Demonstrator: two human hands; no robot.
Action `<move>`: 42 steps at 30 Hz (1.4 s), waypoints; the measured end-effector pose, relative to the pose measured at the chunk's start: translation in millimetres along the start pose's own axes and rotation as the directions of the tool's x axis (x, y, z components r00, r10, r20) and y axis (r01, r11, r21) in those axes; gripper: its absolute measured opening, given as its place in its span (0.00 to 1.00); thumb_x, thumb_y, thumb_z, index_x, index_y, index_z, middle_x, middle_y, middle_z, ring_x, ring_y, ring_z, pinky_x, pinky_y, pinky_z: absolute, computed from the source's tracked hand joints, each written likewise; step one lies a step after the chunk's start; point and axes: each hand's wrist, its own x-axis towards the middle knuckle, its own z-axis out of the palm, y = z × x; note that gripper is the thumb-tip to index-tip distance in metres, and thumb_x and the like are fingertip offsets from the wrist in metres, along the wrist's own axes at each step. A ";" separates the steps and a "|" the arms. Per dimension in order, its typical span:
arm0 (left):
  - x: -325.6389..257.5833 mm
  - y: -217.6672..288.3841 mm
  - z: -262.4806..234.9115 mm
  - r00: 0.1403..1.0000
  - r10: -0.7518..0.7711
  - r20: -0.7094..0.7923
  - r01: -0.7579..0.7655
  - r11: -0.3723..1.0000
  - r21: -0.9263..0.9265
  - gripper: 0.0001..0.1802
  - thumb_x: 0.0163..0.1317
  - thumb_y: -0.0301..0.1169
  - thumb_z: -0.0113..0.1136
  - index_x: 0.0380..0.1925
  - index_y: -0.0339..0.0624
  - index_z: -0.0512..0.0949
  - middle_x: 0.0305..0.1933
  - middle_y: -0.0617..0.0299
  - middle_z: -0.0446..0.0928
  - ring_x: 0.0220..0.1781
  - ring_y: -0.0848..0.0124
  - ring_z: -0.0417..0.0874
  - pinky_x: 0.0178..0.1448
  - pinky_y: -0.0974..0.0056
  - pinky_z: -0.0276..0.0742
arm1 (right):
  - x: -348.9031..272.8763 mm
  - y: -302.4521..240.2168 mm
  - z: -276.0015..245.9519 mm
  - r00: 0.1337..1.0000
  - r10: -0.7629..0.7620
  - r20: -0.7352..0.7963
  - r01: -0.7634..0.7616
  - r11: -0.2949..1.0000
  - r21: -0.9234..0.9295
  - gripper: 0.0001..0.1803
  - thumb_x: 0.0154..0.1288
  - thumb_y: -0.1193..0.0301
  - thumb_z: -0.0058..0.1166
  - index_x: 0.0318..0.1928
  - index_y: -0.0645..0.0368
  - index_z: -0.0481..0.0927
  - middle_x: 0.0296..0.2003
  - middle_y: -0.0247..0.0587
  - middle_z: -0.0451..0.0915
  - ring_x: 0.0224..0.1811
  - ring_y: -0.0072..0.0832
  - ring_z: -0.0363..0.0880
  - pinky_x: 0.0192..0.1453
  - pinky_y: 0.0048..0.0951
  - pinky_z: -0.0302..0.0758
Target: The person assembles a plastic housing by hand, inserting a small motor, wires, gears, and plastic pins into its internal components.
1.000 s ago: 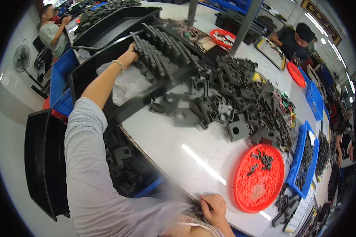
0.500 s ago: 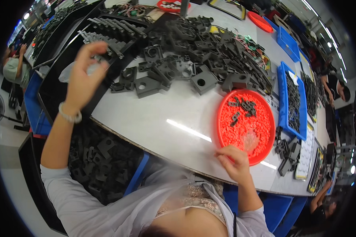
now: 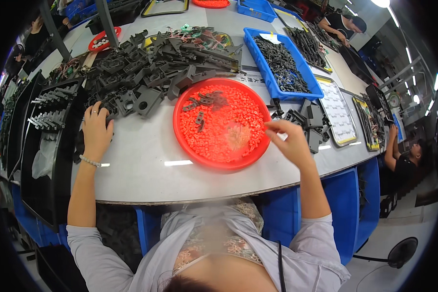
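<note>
My left hand (image 3: 97, 134) rests at the near left edge of a heap of black plastic parts (image 3: 148, 100). Its fingers are spread over the parts and the thumb stands apart; what lies under the fingertips is partly hidden. In front of me is a round red tray (image 3: 180, 138) full of small red ring-like pieces (image 3: 204, 141), with a few small black clips (image 3: 207, 100) and a clear plastic bag (image 3: 237, 137) on top. My right hand (image 3: 292, 141) is at the tray's right rim, thumb and forefinger pinched together. Anything between them is too small to make out.
At left stands a black bin (image 3: 53, 180) with silvery rods (image 3: 48, 119). A blue crate (image 3: 297, 95) of small black parts lies beyond the tray, right of the heap. Loose black parts (image 3: 312, 121) and a white panel (image 3: 337, 109) lie at right. Other people work around the tables.
The view has turned to the right. My left hand has come down from the air near the silvery rods onto the black heap. My right hand has shifted from the tray's near side to its right rim.
</note>
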 end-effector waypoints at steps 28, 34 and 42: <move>-102.1 105.8 -14.4 0.908 0.406 -0.101 -0.363 0.642 -0.675 0.14 0.36 0.22 0.62 0.27 0.41 0.73 0.49 0.55 0.75 0.55 0.57 0.73 0.52 0.56 0.70 | 276.0 102.8 68.3 0.955 0.245 -0.168 -0.290 0.891 -0.348 0.31 0.47 0.68 0.60 0.56 0.56 0.71 0.49 0.53 0.76 0.52 0.44 0.75 0.55 0.38 0.71; -104.6 105.2 -19.6 0.927 0.368 -0.071 -0.312 0.652 -0.691 0.17 0.37 0.22 0.63 0.32 0.41 0.74 0.49 0.56 0.75 0.53 0.58 0.74 0.52 0.57 0.67 | 306.8 102.9 75.5 0.996 0.005 0.092 0.043 0.859 -0.509 0.27 0.50 0.73 0.50 0.56 0.49 0.72 0.49 0.47 0.76 0.53 0.42 0.74 0.55 0.40 0.71; -125.7 109.3 -14.0 0.909 -0.240 0.340 0.340 -0.044 -0.940 0.19 0.54 0.21 0.60 0.46 0.40 0.69 0.43 0.60 0.73 0.46 0.73 0.74 0.50 0.68 0.70 | 311.3 97.1 80.4 0.956 -0.049 0.289 0.222 0.765 -0.605 0.28 0.47 0.71 0.55 0.54 0.51 0.73 0.49 0.43 0.76 0.55 0.39 0.71 0.54 0.38 0.71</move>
